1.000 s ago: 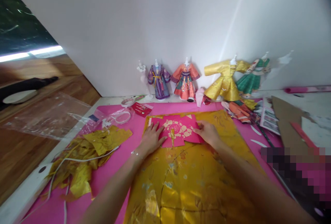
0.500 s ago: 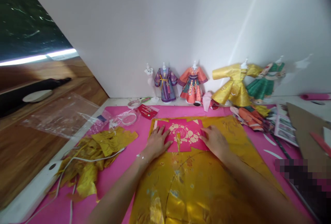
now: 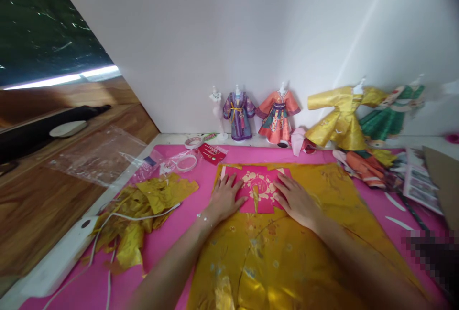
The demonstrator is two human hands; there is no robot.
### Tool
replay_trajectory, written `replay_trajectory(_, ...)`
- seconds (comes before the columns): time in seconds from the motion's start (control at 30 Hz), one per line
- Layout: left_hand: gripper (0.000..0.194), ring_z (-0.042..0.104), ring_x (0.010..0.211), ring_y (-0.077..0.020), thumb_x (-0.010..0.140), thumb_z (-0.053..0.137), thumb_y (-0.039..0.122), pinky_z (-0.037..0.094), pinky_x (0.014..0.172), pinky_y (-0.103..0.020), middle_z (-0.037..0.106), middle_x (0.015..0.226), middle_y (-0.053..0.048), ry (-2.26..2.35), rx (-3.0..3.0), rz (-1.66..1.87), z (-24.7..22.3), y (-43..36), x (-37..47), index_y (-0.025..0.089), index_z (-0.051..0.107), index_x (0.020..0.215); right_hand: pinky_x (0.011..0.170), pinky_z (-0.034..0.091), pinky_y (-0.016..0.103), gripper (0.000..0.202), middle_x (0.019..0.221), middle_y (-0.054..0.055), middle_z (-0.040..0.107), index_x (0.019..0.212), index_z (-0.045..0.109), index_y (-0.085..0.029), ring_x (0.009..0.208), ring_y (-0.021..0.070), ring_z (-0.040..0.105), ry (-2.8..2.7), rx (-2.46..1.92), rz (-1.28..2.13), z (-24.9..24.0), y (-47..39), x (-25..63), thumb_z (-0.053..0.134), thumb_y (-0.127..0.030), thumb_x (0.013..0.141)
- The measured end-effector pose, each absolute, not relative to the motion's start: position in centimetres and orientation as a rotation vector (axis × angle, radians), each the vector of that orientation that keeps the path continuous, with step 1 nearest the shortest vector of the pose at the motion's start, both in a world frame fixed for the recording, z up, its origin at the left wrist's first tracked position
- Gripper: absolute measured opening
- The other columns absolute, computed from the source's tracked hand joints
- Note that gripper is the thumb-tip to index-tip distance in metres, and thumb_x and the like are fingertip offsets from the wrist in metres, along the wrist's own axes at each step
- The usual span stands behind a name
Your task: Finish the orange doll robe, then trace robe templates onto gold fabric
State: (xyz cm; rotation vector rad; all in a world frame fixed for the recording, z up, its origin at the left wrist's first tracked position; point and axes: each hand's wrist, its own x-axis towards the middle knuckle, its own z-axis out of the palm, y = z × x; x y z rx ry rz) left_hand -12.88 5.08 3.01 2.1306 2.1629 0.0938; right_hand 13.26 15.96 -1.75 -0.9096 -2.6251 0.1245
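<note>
Left hand (image 3: 225, 198) and right hand (image 3: 297, 200) both laid flat on a red floral paper cutout (image 3: 264, 182)
Fingers are spread, neither grip's closed around anything, one hand at each end. The cutout's sitting on the gold patterned fabric (image 3: 287, 262), up near its far edge, all on a pink mat (image 3: 168, 257). Messy pile of gold scraps (image 3: 161, 195) off to the left, and mini dress forms in outfits, like that yellow robe (image 3: 339, 119), along the back.
</note>
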Motion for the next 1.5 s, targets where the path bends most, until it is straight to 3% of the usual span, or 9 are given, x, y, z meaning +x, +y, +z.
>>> replay_trajectory(0.2, 0.064, 0.029, 0.146, -0.0402, 0.096, 0.045, 0.06, 0.027, 0.117, -0.059, 0.035, 0.159, -0.015, 2.135, 2.135, 0.073, 3.5, 4.9, -13.1, 0.023, 0.045, 0.149, 0.117, 0.038, 0.051, 0.046, 0.152, 0.016, 0.046, 0.134, 0.06, -0.016, 0.143, 0.0296, 0.04, -2.617, -0.858, 0.235, -1.1, 16.1, 13.7, 0.042, -0.042, 0.101)
replay_trajectory(0.43, 0.063, 0.029, 0.146, -0.0411, 0.095, 0.052, 0.053, 0.025, 0.118, -0.06, 0.035, 0.159, -0.017, 2.15, 2.134, 0.056, 4.3, 4.8, -13.1, 0.021, 0.046, 0.149, 0.117, 0.038, 0.048, 0.048, 0.157, 0.015, 0.038, 0.136, 0.059, -0.017, 0.144, 0.0288, 0.039, -2.646, -0.835, 0.312, 0.0, 16.0, 13.8, 0.04, -0.045, 0.102)
replay_trajectory(0.73, 0.06, 0.032, 0.145, -0.0412, 0.094, 0.055, 0.052, 0.028, 0.117, -0.06, 0.038, 0.157, -0.016, 2.177, 2.14, 0.108, 4.1, 4.6, -13.1, 0.021, 0.051, 0.145, 0.116, 0.04, 0.049, 0.05, 0.155, 0.017, 0.04, 0.136, 0.059, -0.015, 0.144, 0.0293, 0.038, -2.684, -0.818, 0.288, 0.0, 16.2, 13.6, 0.038, -0.046, 0.102)
replay_trajectory(0.93, 0.049, 0.038, 0.144, -0.0301, 0.102, 0.04, 0.041, 0.031, 0.119, -0.046, 0.042, 0.155, -0.018, 2.295, 2.057, 0.222, 3.9, 4.4, -14.7, 0.013, 0.053, 0.14, 0.116, 0.04, 0.05, 0.049, 0.154, 0.018, 0.042, 0.135, 0.059, -0.015, 0.144, 0.0301, 0.038, -2.667, -0.805, 0.3, -0.4, 16.2, 13.6, 0.038, -0.045, 0.102)
replay_trajectory(1.2, 0.061, 0.026, 0.15, -0.032, 0.1, 0.039, 0.048, 0.024, 0.12, -0.056, 0.027, 0.162, -0.019, 2.227, 2.072, 0.188, 2.0, 3.8, -15.8, 0.012, 0.038, 0.151, 0.119, 0.034, 0.048, 0.048, 0.153, 0.018, 0.044, 0.137, 0.058, -0.013, 0.144, 0.0301, 0.037, -2.679, -0.839, 0.328, 0.3, 16.2, 13.3, 0.046, -0.041, 0.1)
replay_trajectory(1.5, 0.065, 0.022, 0.151, -0.032, 0.101, 0.032, 0.05, 0.023, 0.121, -0.053, 0.023, 0.164, -0.019, 2.232, 2.114, 0.116, 1.5, 4.3, -16.0, 0.01, 0.036, 0.152, 0.119, 0.034, 0.043, 0.043, 0.154, 0.013, 0.044, 0.133, 0.061, -0.018, 0.144, 0.026, 0.038, -2.632, -0.894, 0.398, 1.5, 15.9, 13.5, 0.053, -0.041, 0.098)
